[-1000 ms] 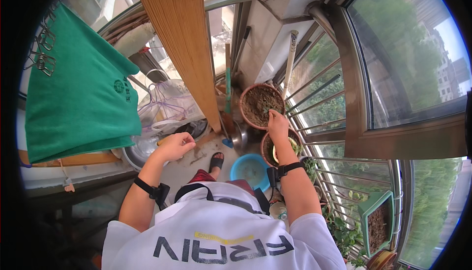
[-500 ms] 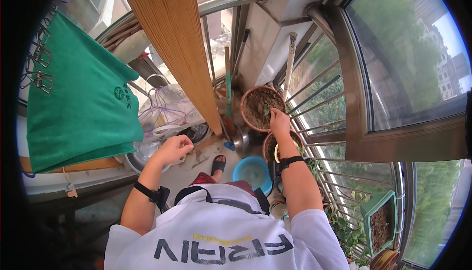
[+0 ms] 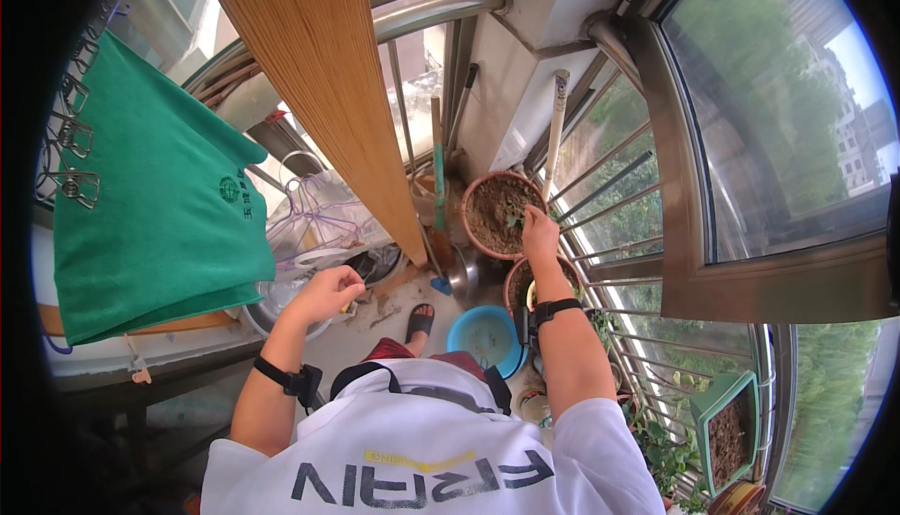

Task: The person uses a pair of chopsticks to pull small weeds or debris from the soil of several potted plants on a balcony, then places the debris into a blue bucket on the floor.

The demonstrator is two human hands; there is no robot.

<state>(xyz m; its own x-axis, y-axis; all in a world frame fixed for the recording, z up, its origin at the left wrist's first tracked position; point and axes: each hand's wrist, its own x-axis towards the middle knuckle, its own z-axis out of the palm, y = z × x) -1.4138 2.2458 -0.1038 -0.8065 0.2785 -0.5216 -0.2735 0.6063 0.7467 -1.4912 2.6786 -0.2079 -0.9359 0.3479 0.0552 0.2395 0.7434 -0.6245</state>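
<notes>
My right hand is over the brown round pot of soil, its fingertips pinched together. Small green leaves show just beside those fingertips, against the soil; whether the fingers grip them is too small to tell. Off to the left, my left hand hovers above the floor with its fingers curled in. Anything inside it is hidden. A second brown pot sits nearer me, partly covered by my right forearm.
A blue basin stands on the floor near my sandalled foot. A wooden post rises at centre left, beside a hanging green cloth. Metal railings and a window frame line the right, with a green planter.
My right hand has risen slightly off the soil and shifted right, so more of the green leaves shows. My left hand has moved slightly down and left, its fingers curled closer.
</notes>
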